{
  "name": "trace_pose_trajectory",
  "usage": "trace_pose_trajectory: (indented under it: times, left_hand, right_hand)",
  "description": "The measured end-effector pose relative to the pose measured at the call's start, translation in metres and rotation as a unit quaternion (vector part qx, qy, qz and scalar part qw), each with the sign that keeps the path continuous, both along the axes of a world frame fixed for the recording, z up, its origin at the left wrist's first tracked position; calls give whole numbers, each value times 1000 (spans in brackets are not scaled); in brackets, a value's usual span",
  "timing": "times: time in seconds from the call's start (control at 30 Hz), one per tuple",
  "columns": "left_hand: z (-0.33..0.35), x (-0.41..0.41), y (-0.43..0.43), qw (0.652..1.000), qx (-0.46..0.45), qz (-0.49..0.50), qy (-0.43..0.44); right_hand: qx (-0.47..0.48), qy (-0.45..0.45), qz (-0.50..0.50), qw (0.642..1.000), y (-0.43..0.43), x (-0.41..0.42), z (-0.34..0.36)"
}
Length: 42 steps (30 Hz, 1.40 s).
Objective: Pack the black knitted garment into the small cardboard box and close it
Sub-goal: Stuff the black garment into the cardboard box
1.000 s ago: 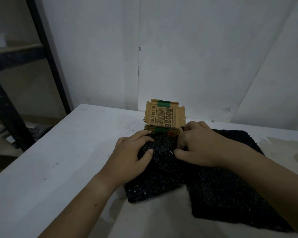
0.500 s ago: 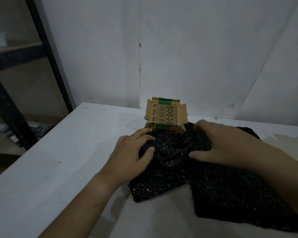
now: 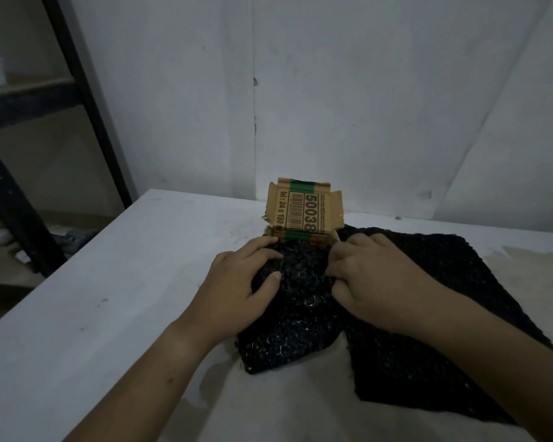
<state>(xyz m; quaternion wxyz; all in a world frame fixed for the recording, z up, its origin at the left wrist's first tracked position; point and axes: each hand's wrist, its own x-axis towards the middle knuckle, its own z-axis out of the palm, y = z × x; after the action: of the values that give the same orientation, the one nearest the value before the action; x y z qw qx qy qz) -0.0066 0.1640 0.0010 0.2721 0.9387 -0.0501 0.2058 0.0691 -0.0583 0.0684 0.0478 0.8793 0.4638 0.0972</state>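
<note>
The black knitted garment lies spread over the white table, reaching right and toward me. Its far part is bunched up at the small cardboard box, whose lid with a barcode and green tape stands upright. My left hand holds the bunched knit from the left, thumb and fingers curled round it. My right hand grips the same bunch from the right, fingers curled into the fabric just in front of the box. The box's inside is hidden behind the knit and my hands.
A white wall rises right behind the box. A black metal shelf frame stands to the left beyond the table's edge, with clutter on the floor below it. A pale stain marks the table at the right.
My right hand came back left from the outer part of the garment and closed on the bunch beside the box. My left hand kept its hold.
</note>
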Motion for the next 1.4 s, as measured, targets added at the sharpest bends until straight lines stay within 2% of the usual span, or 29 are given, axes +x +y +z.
trace_pose_trajectory:
  times: [0.07,0.17,0.27,0.33,0.37,0.43,0.57,0.7,0.77,0.83,0.93,1.0,1.1,1.17,1.23,1.4]
  left_hand:
    - [1,0,0,1000,-1,0,2]
    - [2,0,-1,1000,-1,0,5]
    - [3,-1,-2,1000,-1,2,10]
    - [4,-2,-2,1000,-1,3,15]
    - [4,-2,-2,1000,-3,3,18]
    - [4,-2,-2,1000,-7,1,22]
    - [3,-1,-2,1000,-2,0,23]
    - [7,-2,-1,1000,-14,-2,28]
    - [7,-8,0,998,-41,0,43]
    - [6,-18,1,990,-117,51,68]
    - [4,-34,0,960,-229,113,110]
    - [0,-41,0,958,-240,113,110]
    - [6,-41,1,962,-243,116,54]
    - [17,-37,0,944,-304,125,11]
    - [27,-30,-4,933,-338,124,-17]
    - [32,-14,-13,937,-330,116,-17]
  right_hand:
    - [-40,40,-12,998,3,3,-5]
    - [-59,146,-33,987,8,15,-8]
    - [-1,202,-10,979,2,22,1]
    - [75,158,17,984,-7,23,9]
    - [84,121,19,989,-11,23,13]
    - [39,90,0,995,-13,20,15]
    - [-76,108,-3,991,2,21,0]
    - [-82,126,-3,989,11,26,-5]
    - [-68,138,6,988,8,25,-5]
    - [-40,148,10,988,3,19,0]
    - [104,140,25,984,-11,7,7]
    - [204,121,61,970,-23,2,10]
    - [181,128,46,974,-43,-6,8]
    - [157,141,23,977,-49,-9,-2]
    - [190,134,23,972,-46,-12,-12]
    - [261,107,34,959,-24,-10,-19]
